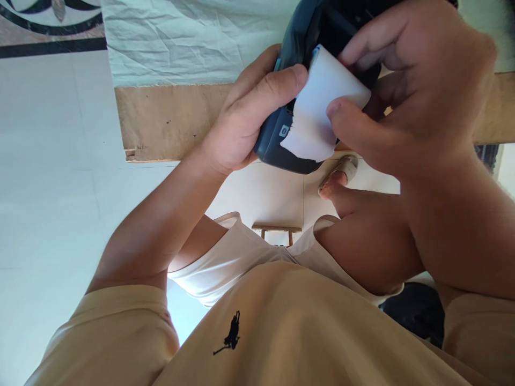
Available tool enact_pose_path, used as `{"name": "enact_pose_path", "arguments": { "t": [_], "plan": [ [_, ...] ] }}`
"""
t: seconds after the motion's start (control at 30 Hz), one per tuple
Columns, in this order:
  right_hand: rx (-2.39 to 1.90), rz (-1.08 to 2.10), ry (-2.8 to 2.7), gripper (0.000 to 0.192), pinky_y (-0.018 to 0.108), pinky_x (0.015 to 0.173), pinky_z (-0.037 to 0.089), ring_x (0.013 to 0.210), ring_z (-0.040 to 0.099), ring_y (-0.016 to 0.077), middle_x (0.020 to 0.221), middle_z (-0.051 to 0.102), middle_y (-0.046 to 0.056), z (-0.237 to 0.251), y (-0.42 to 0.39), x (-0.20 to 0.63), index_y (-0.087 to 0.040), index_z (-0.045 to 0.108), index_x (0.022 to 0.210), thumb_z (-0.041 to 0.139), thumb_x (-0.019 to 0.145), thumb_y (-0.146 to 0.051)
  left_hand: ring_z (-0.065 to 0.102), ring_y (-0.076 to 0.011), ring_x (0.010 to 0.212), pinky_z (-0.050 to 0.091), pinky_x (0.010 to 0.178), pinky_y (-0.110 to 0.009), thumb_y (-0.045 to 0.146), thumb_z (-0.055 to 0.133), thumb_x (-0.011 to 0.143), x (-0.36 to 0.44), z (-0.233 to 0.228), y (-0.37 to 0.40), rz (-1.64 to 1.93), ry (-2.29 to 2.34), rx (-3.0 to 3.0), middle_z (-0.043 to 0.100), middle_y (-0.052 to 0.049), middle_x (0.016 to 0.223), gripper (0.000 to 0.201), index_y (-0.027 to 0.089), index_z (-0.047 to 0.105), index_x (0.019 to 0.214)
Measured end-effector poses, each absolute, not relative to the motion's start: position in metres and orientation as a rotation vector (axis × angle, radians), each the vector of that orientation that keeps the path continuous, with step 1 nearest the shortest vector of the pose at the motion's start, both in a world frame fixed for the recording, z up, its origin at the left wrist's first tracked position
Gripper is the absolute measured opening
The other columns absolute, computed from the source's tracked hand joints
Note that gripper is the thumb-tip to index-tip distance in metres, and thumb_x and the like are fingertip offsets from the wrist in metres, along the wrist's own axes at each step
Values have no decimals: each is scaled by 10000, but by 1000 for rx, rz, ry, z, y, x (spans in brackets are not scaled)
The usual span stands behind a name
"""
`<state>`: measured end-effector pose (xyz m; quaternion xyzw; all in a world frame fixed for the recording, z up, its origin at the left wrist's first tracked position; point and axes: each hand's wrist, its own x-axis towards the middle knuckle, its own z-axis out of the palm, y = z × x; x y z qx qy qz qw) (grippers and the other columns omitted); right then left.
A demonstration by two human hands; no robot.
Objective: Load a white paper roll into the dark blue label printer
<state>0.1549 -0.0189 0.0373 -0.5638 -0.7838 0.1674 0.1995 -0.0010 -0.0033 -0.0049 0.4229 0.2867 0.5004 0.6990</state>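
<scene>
A dark handheld receipt printer (pixel 270 140) is at the top centre, tilted, with a dark hollow in its body. My left hand (pixel 251 104) is closed round its left side, thumb on top near the paper. Between the thumb and fingers of my right hand (pixel 422 88) is a white paper roll (pixel 317 110). The roll lies over the printer's hollow, and its loose end hangs toward me with a ragged torn edge. The far part of the printer is cut off by the frame, and my right fingers partly hide the hollow.
Beyond the printer is a table with a pale green cloth (pixel 181 43) and a bare wooden edge (pixel 173 120). My legs are below it, over a light tiled floor (pixel 48 177). A small wooden stool-like frame (pixel 277 229) shows between my knees.
</scene>
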Motion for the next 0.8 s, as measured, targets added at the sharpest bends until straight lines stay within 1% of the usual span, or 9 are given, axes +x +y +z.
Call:
{"name": "enact_pose_path", "arguments": {
  "t": [0.2,0.4,0.67,0.8],
  "plan": [
    [-1577,450,-2194,385,91,571,268,619,379,-98,867,497,-69,37,-19,155,-209,483,998,449,674,-414,484,-51,561,374,509,-185,219,413,764,-1,-6,-3,1116,636,921,466,8,637,110,166,503,731],
    [-1556,459,-2205,381,95,578,266,614,352,-100,881,497,-60,36,-18,156,-200,482,987,446,678,-420,466,-69,582,358,480,-204,200,422,754,-2,-4,-3,1098,619,914,476,-2,635,111,200,516,695],
    [-1530,451,-2224,373,96,568,269,609,356,-96,871,497,-62,35,-18,157,-202,485,980,436,687,-429,457,-66,545,339,481,-208,227,428,750,0,-5,-3,1108,664,940,466,-3,604,110,180,510,694],
    [-1462,386,-2188,365,86,563,252,613,351,-107,848,499,-62,33,-17,158,-188,488,976,437,694,-415,451,-76,564,336,483,-219,207,435,750,-2,-5,-2,1084,637,917,478,0,610,117,219,524,675]
  ]
}}
